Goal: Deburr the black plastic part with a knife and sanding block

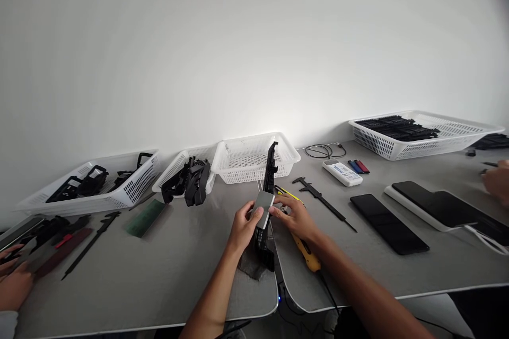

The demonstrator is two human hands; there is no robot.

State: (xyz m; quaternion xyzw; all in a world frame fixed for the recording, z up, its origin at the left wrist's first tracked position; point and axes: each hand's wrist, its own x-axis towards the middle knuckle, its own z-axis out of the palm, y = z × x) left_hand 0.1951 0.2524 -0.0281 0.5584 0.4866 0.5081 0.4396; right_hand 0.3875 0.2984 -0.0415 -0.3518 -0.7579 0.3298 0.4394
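Over the near side of the grey table (178, 265), from left to right: the left hand (243, 225), closed on a flat grey block (264, 207), thumb across its face; behind the block, and extending above and below it, a long black part (271, 167), directly between the hands; the right hand (295, 215), fingers narrowed at the block's right edge, its exact grip uncertain. The part appears light, stiff and plastic; its thin end tabs look fragile, its thicker middle the safer hold.
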